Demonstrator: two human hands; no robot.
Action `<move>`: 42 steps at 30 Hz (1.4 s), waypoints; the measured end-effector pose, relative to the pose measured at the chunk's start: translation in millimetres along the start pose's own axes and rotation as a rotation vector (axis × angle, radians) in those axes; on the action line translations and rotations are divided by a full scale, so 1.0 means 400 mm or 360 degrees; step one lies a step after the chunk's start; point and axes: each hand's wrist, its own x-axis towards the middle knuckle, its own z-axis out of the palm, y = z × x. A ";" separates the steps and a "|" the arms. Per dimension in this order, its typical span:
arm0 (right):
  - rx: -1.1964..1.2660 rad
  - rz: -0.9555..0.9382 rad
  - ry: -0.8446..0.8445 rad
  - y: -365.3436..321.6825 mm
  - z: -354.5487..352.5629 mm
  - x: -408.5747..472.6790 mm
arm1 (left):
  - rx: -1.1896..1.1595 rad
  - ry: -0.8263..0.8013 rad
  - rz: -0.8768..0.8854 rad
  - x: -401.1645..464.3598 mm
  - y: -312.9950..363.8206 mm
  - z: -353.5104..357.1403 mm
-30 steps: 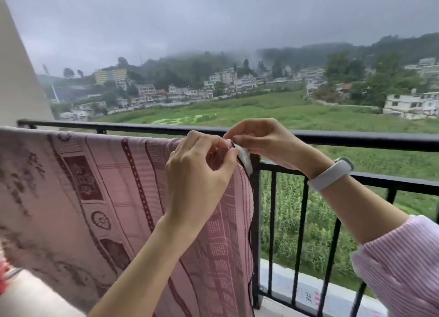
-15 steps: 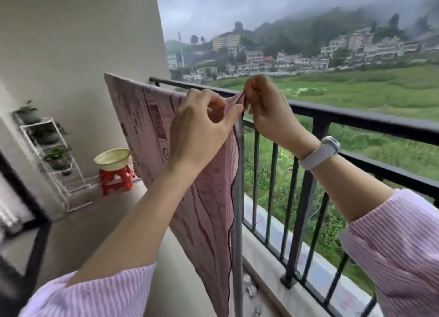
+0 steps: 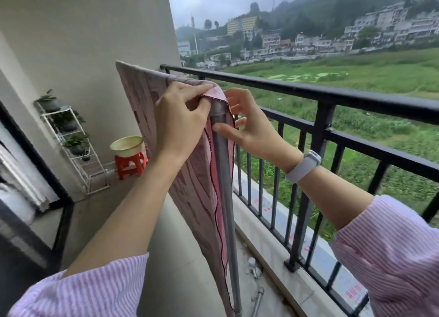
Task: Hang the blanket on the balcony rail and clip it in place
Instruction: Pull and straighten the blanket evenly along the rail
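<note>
A pink patterned blanket [image 3: 190, 198] hangs folded over the top bar of a grey metal pole frame [image 3: 226, 209], which stands just inside the black balcony rail [image 3: 308, 91]. My left hand [image 3: 183, 117] pinches the blanket's top corner at the end of the bar. My right hand [image 3: 254, 131] is on the rail side, its fingers spread. Its thumb rests on the pole and on the blanket's far flap. No clip shows in either hand.
A red stool [image 3: 129, 164] carrying a pale basin [image 3: 126, 145] stands by the end wall, next to a white plant rack [image 3: 71, 138]. A dark door frame [image 3: 35, 162] is at left. Pipe fittings [image 3: 254, 267] lie on the floor by the pole's foot.
My view has swung left along the balcony. My right hand has dropped from pinching at the blanket's top edge and spread its fingers beside the pole. The silver clip seen earlier is out of sight.
</note>
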 end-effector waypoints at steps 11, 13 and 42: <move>0.0101 -0.0043 0.0564 0.020 0.020 0.001 | 0.0139 0.0013 -0.0198 -0.087 -0.019 0.031; 0.0075 -0.0023 0.0650 0.027 0.009 0.006 | 0.0189 0.0048 -0.0229 -0.089 -0.023 0.028; -0.0211 0.0050 0.0604 0.112 0.050 -0.195 | 0.0202 0.0149 -0.0014 -0.226 -0.079 0.021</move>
